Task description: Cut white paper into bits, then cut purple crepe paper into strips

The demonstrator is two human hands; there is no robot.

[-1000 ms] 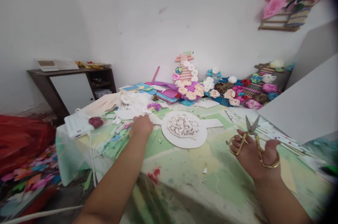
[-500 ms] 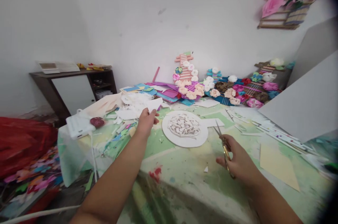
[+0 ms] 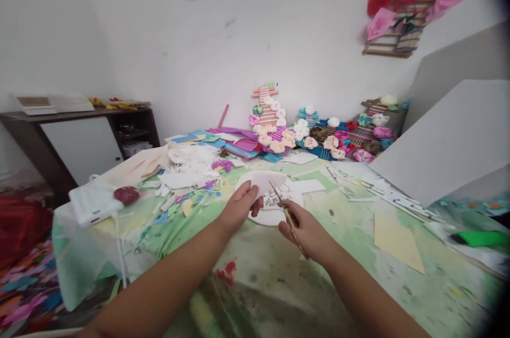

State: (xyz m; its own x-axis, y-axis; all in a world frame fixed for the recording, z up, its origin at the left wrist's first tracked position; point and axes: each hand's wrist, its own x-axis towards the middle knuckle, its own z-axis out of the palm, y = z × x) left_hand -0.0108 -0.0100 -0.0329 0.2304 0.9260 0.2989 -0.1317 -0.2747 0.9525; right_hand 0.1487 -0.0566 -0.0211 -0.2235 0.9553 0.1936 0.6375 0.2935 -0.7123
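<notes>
Left hand (image 3: 239, 206) fingers pinch a white paper (image 3: 263, 180) by its left edge, holding it up above the table (image 3: 350, 253). Right hand (image 3: 308, 233) fingers are closed round the handles of gold scissors (image 3: 287, 216), whose blades point up to the paper's lower edge. Just under both lies a white disc (image 3: 271, 219) heaped with scraps. A yellow sheet (image 3: 398, 237) lies to the right, and paper flowers (image 3: 279, 138) line the wall behind.

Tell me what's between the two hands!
Head view: between the left hand and right hand are the scissors blades and, behind, a round white disc of white bits. The left hand pinches white paper.
</notes>
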